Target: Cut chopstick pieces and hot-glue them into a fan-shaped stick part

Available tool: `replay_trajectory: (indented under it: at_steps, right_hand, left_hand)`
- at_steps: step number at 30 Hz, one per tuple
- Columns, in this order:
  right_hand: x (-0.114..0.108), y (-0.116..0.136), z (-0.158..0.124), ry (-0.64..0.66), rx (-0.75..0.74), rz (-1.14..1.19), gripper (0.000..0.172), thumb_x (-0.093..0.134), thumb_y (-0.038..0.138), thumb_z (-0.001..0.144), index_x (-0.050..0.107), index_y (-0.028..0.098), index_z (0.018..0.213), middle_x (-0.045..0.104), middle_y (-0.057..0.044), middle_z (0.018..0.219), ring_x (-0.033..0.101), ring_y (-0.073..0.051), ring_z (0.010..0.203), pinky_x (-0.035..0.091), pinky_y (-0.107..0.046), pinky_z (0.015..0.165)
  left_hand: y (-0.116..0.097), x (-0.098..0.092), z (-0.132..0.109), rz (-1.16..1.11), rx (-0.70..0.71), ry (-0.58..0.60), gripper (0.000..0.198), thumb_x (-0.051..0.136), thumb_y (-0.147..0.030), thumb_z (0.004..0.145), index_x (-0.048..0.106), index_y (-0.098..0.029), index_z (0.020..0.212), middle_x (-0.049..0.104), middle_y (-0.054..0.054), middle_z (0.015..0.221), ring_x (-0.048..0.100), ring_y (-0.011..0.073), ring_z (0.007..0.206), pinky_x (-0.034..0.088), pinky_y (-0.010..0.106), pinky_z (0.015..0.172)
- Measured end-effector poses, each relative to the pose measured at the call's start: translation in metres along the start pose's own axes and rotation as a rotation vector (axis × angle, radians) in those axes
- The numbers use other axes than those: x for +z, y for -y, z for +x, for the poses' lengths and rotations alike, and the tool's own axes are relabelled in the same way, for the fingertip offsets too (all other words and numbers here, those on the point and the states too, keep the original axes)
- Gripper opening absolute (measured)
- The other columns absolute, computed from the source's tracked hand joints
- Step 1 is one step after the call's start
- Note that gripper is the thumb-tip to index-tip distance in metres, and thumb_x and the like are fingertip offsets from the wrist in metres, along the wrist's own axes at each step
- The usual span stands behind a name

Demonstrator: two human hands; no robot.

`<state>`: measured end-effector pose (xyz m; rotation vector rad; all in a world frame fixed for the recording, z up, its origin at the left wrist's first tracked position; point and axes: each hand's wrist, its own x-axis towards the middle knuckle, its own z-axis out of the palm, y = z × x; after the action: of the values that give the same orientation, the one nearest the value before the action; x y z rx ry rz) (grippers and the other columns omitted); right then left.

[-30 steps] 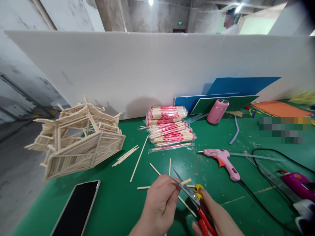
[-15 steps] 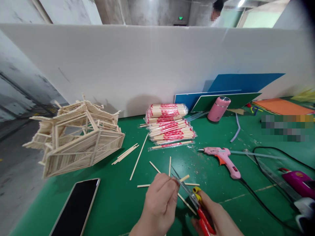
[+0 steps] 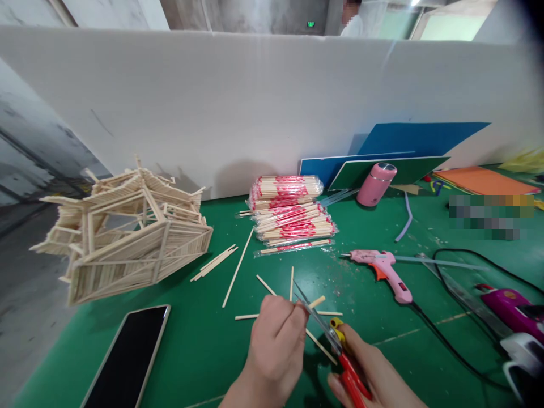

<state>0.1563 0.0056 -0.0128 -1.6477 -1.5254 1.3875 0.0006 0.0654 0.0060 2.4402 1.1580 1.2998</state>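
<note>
My left hand [image 3: 275,345] is closed in a pinch on a short wooden stick [image 3: 317,302], held just above the green table [image 3: 204,351]. My right hand [image 3: 374,377] grips red-and-yellow scissors [image 3: 335,345], whose blades cross the stick beside my left fingertips. Several loose sticks [image 3: 238,275] lie on the table right in front of both hands.
A wooden stick-built house model [image 3: 127,232] sits at the left, a black phone [image 3: 127,357] in front of it. Wrapped chopstick bundles [image 3: 291,212] lie at centre back. A pink glue gun [image 3: 382,272] with its cable, a pink bottle [image 3: 376,184] and coloured boards stand to the right.
Both hands have kept their grip, the scissors staying on the stick. The view has tilted slightly, so everything sits a little lower left.
</note>
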Motion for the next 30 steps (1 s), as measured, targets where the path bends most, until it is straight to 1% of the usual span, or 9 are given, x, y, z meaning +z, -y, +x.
replay_trajectory:
  at_steps: [2, 5, 11, 14, 16, 18, 21, 25, 30]
  right_hand:
    - [0.002, -0.001, 0.001, 0.014, 0.026, 0.055, 0.030, 0.052, 0.027, 0.068, 0.044, 0.020, 0.096, 0.057, -0.001, 0.076, 0.055, -0.013, 0.064, 0.045, -0.021, 0.057]
    - [0.002, -0.001, 0.002, 0.049, 0.054, 0.108, 0.027, 0.051, 0.025, 0.069, 0.042, 0.020, 0.094, 0.056, -0.001, 0.079, 0.055, -0.013, 0.064, 0.045, -0.022, 0.059]
    - [-0.001, -0.001, 0.003, 0.081, -0.003, 0.029, 0.024, 0.051, 0.024, 0.070, 0.042, 0.021, 0.092, 0.055, 0.000, 0.078, 0.053, -0.013, 0.066, 0.044, -0.023, 0.064]
    - [0.000, -0.005, 0.004, 0.081, -0.030, -0.019, 0.021, 0.050, 0.026, 0.072, 0.041, 0.020, 0.090, 0.055, 0.000, 0.074, 0.051, -0.011, 0.061, 0.043, -0.021, 0.058]
    - [-0.001, -0.006, 0.004, 0.052, -0.042, -0.068, 0.024, 0.050, 0.029, 0.072, 0.041, 0.020, 0.092, 0.054, 0.001, 0.069, 0.050, -0.011, 0.058, 0.041, -0.020, 0.053]
    - [-0.003, -0.004, 0.004, -0.001, -0.037, -0.119, 0.034, 0.052, 0.032, 0.071, 0.040, 0.020, 0.100, 0.053, 0.002, 0.066, 0.051, -0.013, 0.059, 0.041, -0.021, 0.053]
    - [-0.007, 0.003, 0.002, -0.034, -0.036, -0.151, 0.041, 0.055, 0.035, 0.070, 0.041, 0.020, 0.105, 0.054, 0.001, 0.065, 0.052, -0.015, 0.062, 0.042, -0.021, 0.054]
    - [-0.009, 0.010, 0.000, -0.007, -0.021, -0.133, 0.038, 0.053, 0.034, 0.070, 0.042, 0.020, 0.104, 0.054, 0.001, 0.067, 0.052, -0.013, 0.060, 0.042, -0.021, 0.053]
    - [-0.007, 0.008, 0.000, 0.046, -0.044, -0.130, 0.030, 0.051, 0.033, 0.072, 0.043, 0.020, 0.097, 0.054, 0.001, 0.067, 0.051, -0.013, 0.060, 0.043, -0.022, 0.056]
  left_hand:
    - [-0.001, 0.000, 0.000, 0.005, 0.005, 0.006, 0.019, 0.042, -0.007, 0.079, 0.054, -0.016, 0.067, 0.050, 0.001, 0.054, 0.043, 0.0115, 0.053, 0.036, 0.023, 0.049]
    - [-0.001, 0.000, -0.001, 0.028, -0.002, 0.021, 0.021, 0.040, -0.008, 0.080, 0.054, -0.016, 0.066, 0.050, 0.001, 0.054, 0.042, 0.0112, 0.053, 0.035, 0.023, 0.049]
    - [0.000, 0.002, -0.003, 0.030, 0.020, 0.009, 0.020, 0.039, -0.006, 0.079, 0.054, -0.014, 0.069, 0.051, 0.002, 0.056, 0.042, 0.0114, 0.053, 0.036, 0.025, 0.050]
    - [0.001, 0.002, -0.004, -0.005, 0.019, 0.013, 0.019, 0.040, -0.005, 0.078, 0.052, -0.015, 0.067, 0.050, 0.002, 0.057, 0.042, 0.0115, 0.055, 0.037, 0.025, 0.052]
    - [0.001, 0.003, -0.005, -0.043, 0.008, 0.026, 0.020, 0.040, -0.005, 0.078, 0.050, -0.015, 0.063, 0.048, 0.001, 0.057, 0.042, 0.0114, 0.056, 0.037, 0.024, 0.052]
    - [0.002, 0.004, -0.006, -0.063, -0.002, 0.023, 0.021, 0.041, -0.004, 0.077, 0.048, -0.016, 0.062, 0.047, 0.001, 0.058, 0.042, 0.0113, 0.056, 0.037, 0.024, 0.052]
    - [0.004, 0.005, -0.008, -0.065, -0.006, 0.002, 0.019, 0.042, -0.003, 0.077, 0.050, -0.015, 0.065, 0.047, 0.001, 0.058, 0.042, 0.0113, 0.056, 0.037, 0.024, 0.052]
    - [0.004, 0.005, -0.010, -0.039, 0.012, -0.016, 0.016, 0.043, -0.003, 0.077, 0.054, -0.015, 0.072, 0.051, 0.003, 0.061, 0.045, 0.0126, 0.059, 0.039, 0.025, 0.054]
    - [0.003, 0.003, -0.008, 0.061, 0.088, -0.035, 0.014, 0.045, -0.005, 0.077, 0.057, -0.012, 0.082, 0.054, 0.003, 0.059, 0.046, 0.0132, 0.057, 0.038, 0.027, 0.052]
